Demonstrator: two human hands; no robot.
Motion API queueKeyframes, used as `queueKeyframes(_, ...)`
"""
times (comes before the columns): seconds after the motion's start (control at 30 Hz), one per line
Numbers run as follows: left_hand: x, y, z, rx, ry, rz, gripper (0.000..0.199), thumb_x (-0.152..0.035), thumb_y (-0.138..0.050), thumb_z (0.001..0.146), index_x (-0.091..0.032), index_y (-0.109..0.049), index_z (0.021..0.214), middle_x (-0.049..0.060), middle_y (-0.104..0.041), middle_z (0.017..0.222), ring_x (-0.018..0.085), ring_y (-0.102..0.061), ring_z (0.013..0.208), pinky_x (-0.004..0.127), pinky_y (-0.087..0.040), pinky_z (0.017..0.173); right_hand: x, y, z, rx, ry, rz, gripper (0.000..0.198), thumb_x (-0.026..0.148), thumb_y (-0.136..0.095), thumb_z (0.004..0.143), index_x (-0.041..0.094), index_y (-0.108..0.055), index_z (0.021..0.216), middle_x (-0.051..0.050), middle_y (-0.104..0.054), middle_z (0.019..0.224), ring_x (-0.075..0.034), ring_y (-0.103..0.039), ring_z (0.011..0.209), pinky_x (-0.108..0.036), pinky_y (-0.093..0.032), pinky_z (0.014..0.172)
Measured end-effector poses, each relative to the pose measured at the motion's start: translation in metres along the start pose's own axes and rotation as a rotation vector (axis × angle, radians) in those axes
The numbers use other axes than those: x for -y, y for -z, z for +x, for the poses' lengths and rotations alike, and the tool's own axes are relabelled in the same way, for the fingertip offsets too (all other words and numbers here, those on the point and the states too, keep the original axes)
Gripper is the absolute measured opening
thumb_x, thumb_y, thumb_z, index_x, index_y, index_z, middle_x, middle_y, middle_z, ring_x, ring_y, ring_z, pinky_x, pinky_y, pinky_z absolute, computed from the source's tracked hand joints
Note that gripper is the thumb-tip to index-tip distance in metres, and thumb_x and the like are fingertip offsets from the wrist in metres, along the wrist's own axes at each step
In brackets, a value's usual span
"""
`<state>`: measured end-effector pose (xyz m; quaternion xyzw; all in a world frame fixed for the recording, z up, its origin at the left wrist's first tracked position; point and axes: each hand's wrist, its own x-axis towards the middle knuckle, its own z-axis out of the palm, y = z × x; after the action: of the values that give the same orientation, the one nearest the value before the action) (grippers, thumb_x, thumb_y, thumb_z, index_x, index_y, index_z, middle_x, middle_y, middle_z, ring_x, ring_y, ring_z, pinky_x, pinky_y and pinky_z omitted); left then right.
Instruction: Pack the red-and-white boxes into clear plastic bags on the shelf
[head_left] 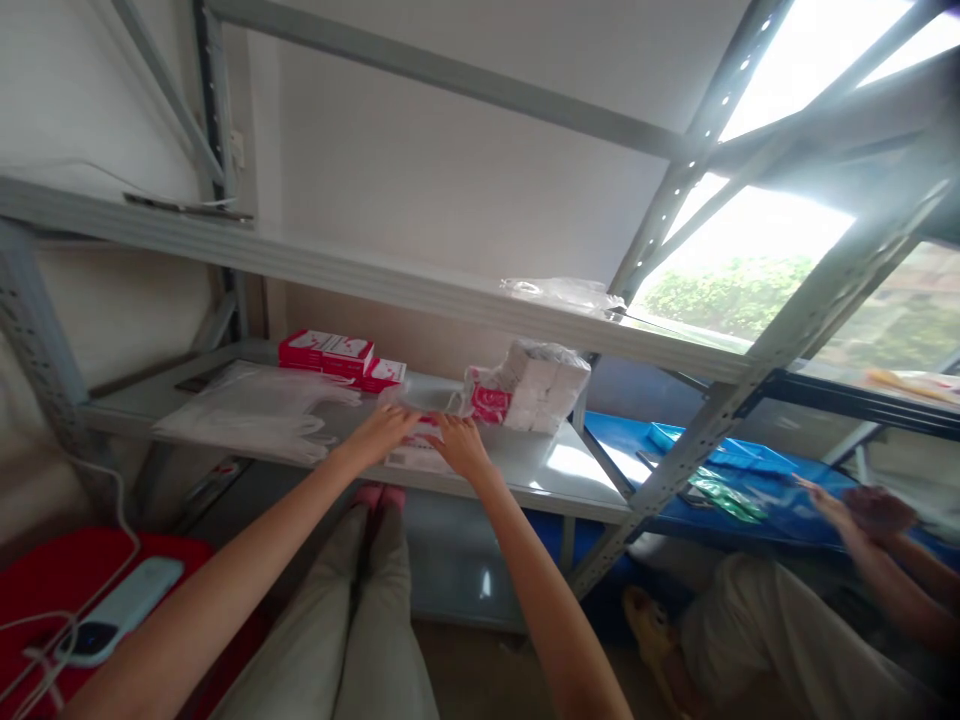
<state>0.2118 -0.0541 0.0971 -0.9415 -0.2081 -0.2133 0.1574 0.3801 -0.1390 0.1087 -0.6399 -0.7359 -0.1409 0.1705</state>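
Observation:
At the front of the grey metal shelf, a red and white packet [421, 446] lies between my two hands, with clear plastic about it. My left hand [384, 430] grips its left side, fingers bent over it. On the opposite side, my right hand [460, 442] has its fingers curled at the packet's right edge. Fine detail under the fingertips is blurred. Just behind and right sits a clear plastic bag [544, 385] of white and red boxes. Several red and white boxes [326, 350] are stacked at the back left.
Flat clear plastic bags [255, 410] cover the shelf's left part. Above runs an upper shelf beam [375, 285]. A phone [124, 605] with a white cable rests on a red stool [45, 580]. At right, another person's hand [829, 500] is near a blue surface [780, 515].

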Motion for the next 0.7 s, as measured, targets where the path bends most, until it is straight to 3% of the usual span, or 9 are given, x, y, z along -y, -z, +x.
queueKeyframes(0.1, 0.006, 0.000, -0.012, 0.055, -0.021, 0.084, 0.014, -0.015, -0.050, 0.087, -0.013, -0.062, 0.096, 0.010, -0.065, 0.096, 0.024, -0.058, 0.097, 0.038, -0.038, 0.089, -0.006, 0.002, -0.005, 0.130, 0.029, -0.135, 0.022, 0.029, -0.053, 0.090, 0.016, -0.066, 0.102, -0.013, -0.068, 0.097, -0.025, -0.059, 0.097, -0.037, -0.037, 0.090)
queueKeyframes(0.23, -0.010, 0.008, -0.037, -0.028, -0.113, 0.089, 0.019, -0.021, -0.046, 0.091, -0.015, -0.063, 0.088, 0.009, -0.064, 0.100, 0.023, -0.056, 0.098, 0.036, -0.040, 0.086, -0.010, -0.005, -0.027, 0.163, 0.165, -0.062, 0.028, 0.029, -0.049, 0.091, 0.016, -0.072, 0.083, -0.010, -0.069, 0.087, -0.020, -0.059, 0.090, -0.029, -0.040, 0.084)
queueKeyframes(0.37, -0.034, 0.002, -0.057, -0.135, -0.385, 0.063, 0.016, -0.017, -0.047, 0.089, -0.015, -0.063, 0.092, 0.010, -0.063, 0.110, 0.021, -0.053, 0.106, 0.035, -0.037, 0.095, -0.009, -0.017, -0.048, 0.104, 0.292, 0.104, 0.030, 0.034, -0.054, 0.088, 0.019, -0.071, 0.069, -0.008, -0.068, 0.097, -0.020, -0.056, 0.097, -0.031, -0.040, 0.089)
queueKeyframes(0.47, -0.036, -0.013, -0.064, -0.110, -0.574, 0.004, 0.016, -0.015, -0.047, 0.088, -0.014, -0.063, 0.085, 0.009, -0.067, 0.090, 0.017, -0.059, 0.088, 0.030, -0.043, 0.086, -0.013, -0.021, -0.052, 0.128, 0.272, 0.171, 0.035, 0.033, -0.050, 0.090, 0.018, -0.069, 0.065, -0.008, -0.069, 0.083, -0.019, -0.059, 0.091, -0.029, -0.040, 0.087)
queueKeyframes(0.57, -0.022, -0.027, -0.069, -0.054, -0.486, -0.032, 0.024, -0.021, -0.043, 0.092, -0.015, -0.059, 0.074, 0.005, -0.063, 0.066, 0.014, -0.058, 0.062, 0.027, -0.046, 0.065, -0.023, -0.022, -0.052, 0.198, 0.084, 0.275, 0.046, 0.039, -0.041, 0.093, 0.018, -0.066, 0.061, -0.005, -0.067, 0.065, -0.015, -0.062, 0.070, -0.023, -0.040, 0.070)
queueKeyframes(0.7, -0.004, -0.040, -0.075, 0.011, -0.081, -0.007, 0.025, -0.025, -0.037, 0.095, -0.015, -0.058, 0.085, 0.006, -0.063, 0.067, 0.016, -0.062, 0.062, 0.027, -0.046, 0.062, -0.036, -0.033, -0.054, 0.284, -0.093, 0.404, 0.036, 0.040, -0.046, 0.091, 0.019, -0.069, 0.073, 0.000, -0.069, 0.062, -0.013, -0.062, 0.061, -0.021, -0.036, 0.060)
